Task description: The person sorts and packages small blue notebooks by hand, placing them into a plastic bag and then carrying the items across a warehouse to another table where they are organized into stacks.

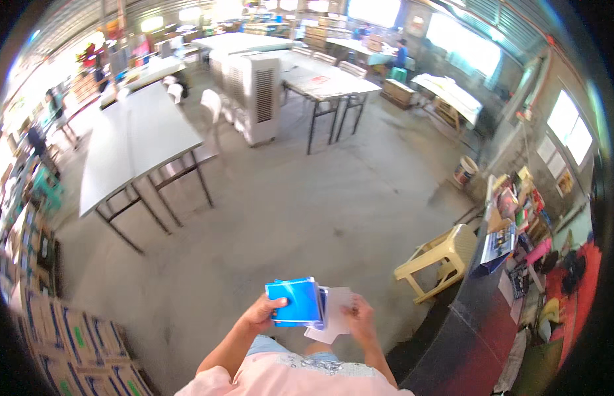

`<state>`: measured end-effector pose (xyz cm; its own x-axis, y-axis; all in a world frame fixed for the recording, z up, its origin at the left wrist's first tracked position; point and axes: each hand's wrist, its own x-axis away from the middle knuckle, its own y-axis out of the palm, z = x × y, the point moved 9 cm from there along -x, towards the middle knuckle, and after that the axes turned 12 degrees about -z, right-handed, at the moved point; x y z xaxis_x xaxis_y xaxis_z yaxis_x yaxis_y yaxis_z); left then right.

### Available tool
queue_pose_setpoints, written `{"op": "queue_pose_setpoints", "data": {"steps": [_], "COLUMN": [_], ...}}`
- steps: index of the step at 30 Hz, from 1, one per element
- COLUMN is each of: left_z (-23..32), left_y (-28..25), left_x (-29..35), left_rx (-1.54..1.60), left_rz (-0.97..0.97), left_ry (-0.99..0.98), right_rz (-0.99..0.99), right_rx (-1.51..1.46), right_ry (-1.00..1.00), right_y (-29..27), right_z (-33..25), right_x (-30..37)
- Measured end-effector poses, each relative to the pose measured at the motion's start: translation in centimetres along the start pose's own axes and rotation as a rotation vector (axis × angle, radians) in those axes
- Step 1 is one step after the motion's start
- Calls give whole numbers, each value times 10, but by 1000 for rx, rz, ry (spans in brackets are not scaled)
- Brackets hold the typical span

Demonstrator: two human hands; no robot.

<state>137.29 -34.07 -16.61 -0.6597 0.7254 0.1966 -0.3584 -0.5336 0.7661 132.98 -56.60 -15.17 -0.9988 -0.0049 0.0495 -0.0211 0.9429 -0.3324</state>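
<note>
In front of my body, my left hand point(261, 313) is closed round the left edge of a stack of bright blue booklets point(295, 302), its thumb across the top cover. Pale sheets point(335, 314) stick out past the stack's right side, slightly fanned and uneven. My right hand point(361, 318) pinches the right edge of these pale sheets. Whether the sheets are joined to the blue stack cannot be made out. Both forearms come up from the lower edge, over a pink shirt and light blue shorts.
A cream plastic stool point(441, 261) stands to the right, beside a dark bench point(445, 343) and a cluttered shelf of papers point(511, 204). Brown cartons point(82, 336) are stacked at lower left. A long grey table point(138, 135) and an air cooler point(253, 99) stand ahead. People are farther off.
</note>
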Motion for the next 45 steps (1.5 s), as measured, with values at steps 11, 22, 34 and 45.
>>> {"op": "queue_pose_setpoints", "data": {"steps": [11,22,34,45], "left_z": [26,181,330,396], "left_y": [49,44,77,75], "left_x": [-400,-733,-1162,-1519], "left_rx": [374,788,642,318], "left_rz": [-250,-349,-476,-381], "left_ry": [-206,145,-157,-82], "right_rz": [795,355,21,73], "right_rx": [-863,-1372,-1775,-1588], "right_ry": [-203,-370,-735,-814], "right_y": [-333,-540,-787,-993], "right_z": [62,114,113,263], "right_x": [-217,-588,-912,-1231]}}
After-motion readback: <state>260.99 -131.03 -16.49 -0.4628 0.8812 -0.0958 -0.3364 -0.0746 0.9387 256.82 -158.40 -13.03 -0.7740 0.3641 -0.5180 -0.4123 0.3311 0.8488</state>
